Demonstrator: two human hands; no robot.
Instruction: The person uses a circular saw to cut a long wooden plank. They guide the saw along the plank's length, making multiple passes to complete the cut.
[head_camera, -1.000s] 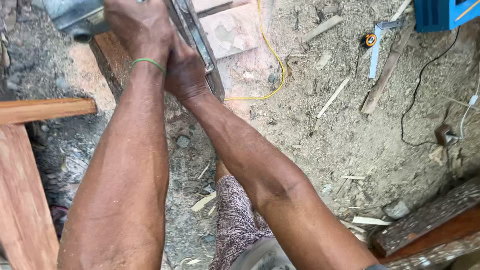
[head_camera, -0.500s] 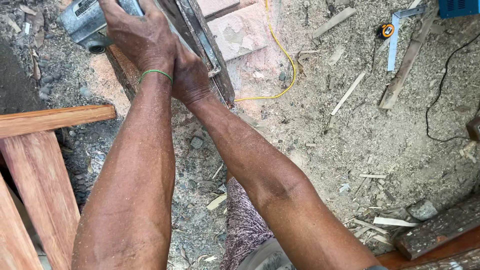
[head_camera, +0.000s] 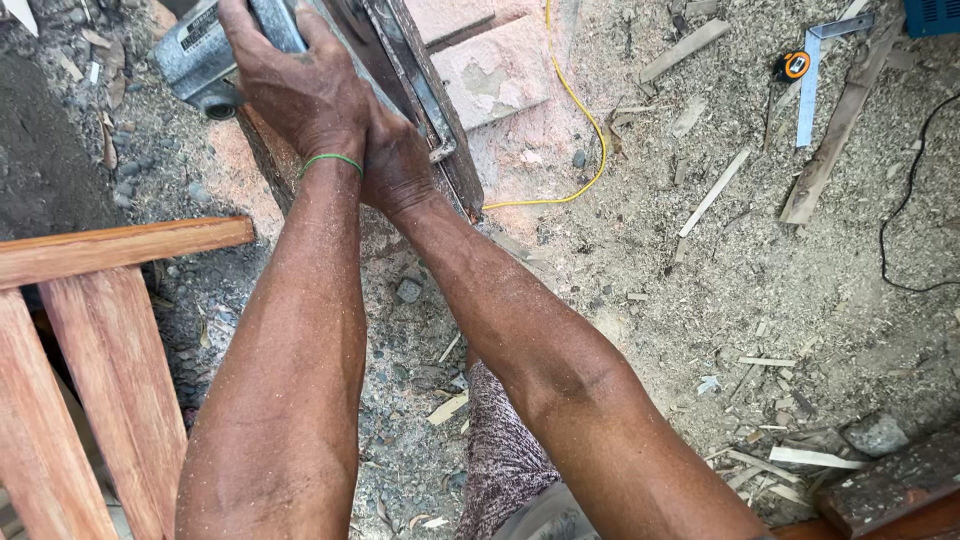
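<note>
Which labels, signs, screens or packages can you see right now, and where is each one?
Label plate: on the grey power tool under the left hand, top left; small dark rectangle with pale print.
Tape measure: on the sawdust ground, top right; round orange and black case, its face too small to make out.
No signs, screens or packages in view.

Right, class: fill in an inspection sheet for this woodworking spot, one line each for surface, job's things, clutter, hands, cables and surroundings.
Surface: ground of dirt and gravel, covered in sawdust.
Job's things: grey power tool on a dark wooden board with a metal strip along it.
Clutter: wood offcuts, shavings, stones, metal square, tape measure.
Hands: left hand grips the power tool; right hand pressed beside it, against the board; what it grips is hidden.
Cables: yellow cord curving by the board; black cable at right.
Surroundings: reddish wooden frame at left; blue box at the top right corner.
</note>
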